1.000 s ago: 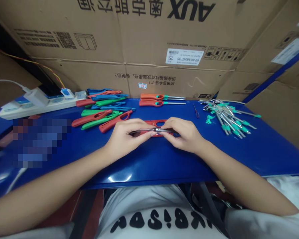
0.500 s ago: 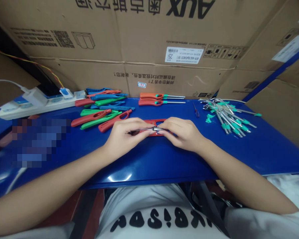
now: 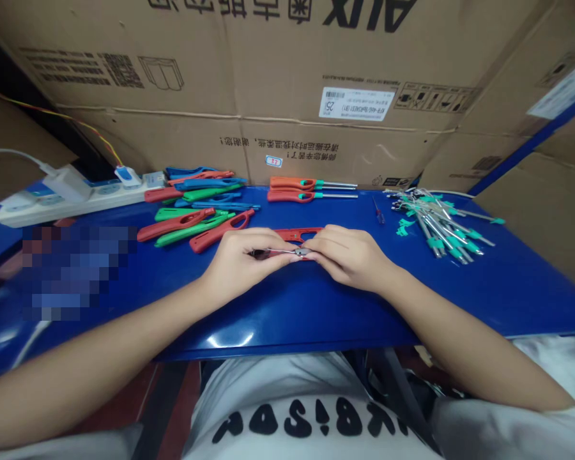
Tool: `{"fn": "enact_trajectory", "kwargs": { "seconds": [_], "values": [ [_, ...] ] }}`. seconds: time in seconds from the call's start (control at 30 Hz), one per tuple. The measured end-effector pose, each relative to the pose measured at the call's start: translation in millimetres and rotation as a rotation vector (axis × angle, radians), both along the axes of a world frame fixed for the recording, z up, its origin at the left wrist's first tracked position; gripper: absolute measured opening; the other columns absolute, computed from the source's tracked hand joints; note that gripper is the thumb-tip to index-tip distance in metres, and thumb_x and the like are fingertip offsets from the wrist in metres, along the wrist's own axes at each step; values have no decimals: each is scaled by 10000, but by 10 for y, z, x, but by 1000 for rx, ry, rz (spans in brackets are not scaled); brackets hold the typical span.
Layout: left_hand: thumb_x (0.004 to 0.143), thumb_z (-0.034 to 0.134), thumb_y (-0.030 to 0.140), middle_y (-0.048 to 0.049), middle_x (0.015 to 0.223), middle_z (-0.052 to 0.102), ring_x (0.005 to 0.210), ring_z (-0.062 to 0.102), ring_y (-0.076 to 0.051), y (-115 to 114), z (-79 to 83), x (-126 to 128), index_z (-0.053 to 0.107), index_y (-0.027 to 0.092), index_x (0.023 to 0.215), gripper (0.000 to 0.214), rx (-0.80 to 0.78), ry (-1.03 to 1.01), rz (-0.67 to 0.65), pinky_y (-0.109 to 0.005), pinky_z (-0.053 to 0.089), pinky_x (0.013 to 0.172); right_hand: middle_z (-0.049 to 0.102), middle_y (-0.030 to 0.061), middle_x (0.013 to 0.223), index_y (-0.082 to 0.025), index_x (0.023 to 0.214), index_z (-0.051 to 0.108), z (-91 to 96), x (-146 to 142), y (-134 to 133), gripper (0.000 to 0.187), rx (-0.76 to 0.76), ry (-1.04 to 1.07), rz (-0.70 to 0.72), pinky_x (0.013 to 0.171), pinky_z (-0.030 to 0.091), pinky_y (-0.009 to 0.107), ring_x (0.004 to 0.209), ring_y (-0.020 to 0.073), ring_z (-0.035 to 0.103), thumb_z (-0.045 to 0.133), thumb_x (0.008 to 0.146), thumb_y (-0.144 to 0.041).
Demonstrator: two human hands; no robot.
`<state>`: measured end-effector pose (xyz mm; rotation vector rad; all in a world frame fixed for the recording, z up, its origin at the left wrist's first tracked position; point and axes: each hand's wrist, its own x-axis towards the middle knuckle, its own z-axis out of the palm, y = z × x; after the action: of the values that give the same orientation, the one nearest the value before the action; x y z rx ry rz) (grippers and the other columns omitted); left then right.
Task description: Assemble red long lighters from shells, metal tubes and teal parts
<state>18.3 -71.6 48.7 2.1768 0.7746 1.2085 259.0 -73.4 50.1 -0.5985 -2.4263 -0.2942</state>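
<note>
In the middle of the table my left hand and my right hand meet, both closed in a pinch. A thin metal rod with a dark end runs out of my left hand, between thumb and fingers. Its tip reaches a small grey metal part, which the fingertips of my right hand pinch. Whether the rod and this part are joined, I cannot tell. Just behind the fingers lies a red lighter shell, partly hidden by both hands.
Red, green and blue lighter shells are piled at left. Two lighters with metal tubes lie at the back. A small screwdriver and a heap of metal tubes with green pieces lie right. A power strip is far left.
The small grey part has turned slightly between my fingertips and shows a broader face. Both hands stay in nearly the same place. The view has shifted a little.
</note>
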Motion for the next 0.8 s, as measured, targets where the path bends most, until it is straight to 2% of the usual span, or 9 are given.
{"fn": "enact_trajectory", "kwargs": {
  "seconds": [0.13, 0.3, 0.43, 0.6, 0.67, 0.8],
  "values": [
    [797, 822, 311, -73, 877, 789, 762, 717, -177, 9, -18, 17, 820, 176, 870, 154, -202, -5, 6, -245, 548, 668, 746, 78, 962, -150, 1125, 647, -7, 9, -2, 185, 8, -26, 6, 724, 516, 280, 846, 178, 656, 516, 1007, -206],
    [723, 854, 334, -49, 783, 781, 698, 707, -171, 33, -34, 43, 802, 160, 787, 192, -462, -54, 26, -246, 556, 658, 727, 53, 984, -224, 1369, 545, -17, 21, -10, 389, 31, -135, -13, 655, 481, 254, 837, 160, 650, 445, 1003, -139],
    [689, 869, 326, -44, 804, 785, 719, 713, -173, 28, -28, 77, 798, 159, 800, 213, -611, -107, 1, -261, 577, 684, 727, 57, 994, -213, 1305, 599, -11, 33, -4, 351, 28, -157, -1, 651, 477, 254, 858, 163, 655, 455, 994, -138],
    [685, 882, 340, -27, 814, 762, 605, 650, -122, 35, -24, 102, 765, 157, 1001, 384, -764, -143, -65, -221, 525, 520, 736, 68, 1037, -199, 1240, 640, 0, 74, 28, 303, -18, -68, -25, 740, 514, 263, 921, 169, 672, 468, 995, -144],
    [678, 890, 324, -23, 845, 755, 632, 660, -119, 60, -41, 91, 733, 159, 1092, 472, -790, -160, -102, -233, 557, 568, 736, 76, 1056, -188, 1244, 639, 16, 110, 51, 298, -63, -20, -56, 764, 525, 270, 940, 175, 681, 473, 999, -151],
    [660, 898, 254, -46, 923, 760, 846, 729, -179, 126, -111, 55, 666, 147, 1180, 579, -755, -208, -126, -328, 612, 821, 741, 80, 1062, -182, 1232, 646, 60, 208, 114, 280, -177, 42, -147, 773, 538, 286, 923, 183, 701, 475, 1011, -188]
  ]
}}
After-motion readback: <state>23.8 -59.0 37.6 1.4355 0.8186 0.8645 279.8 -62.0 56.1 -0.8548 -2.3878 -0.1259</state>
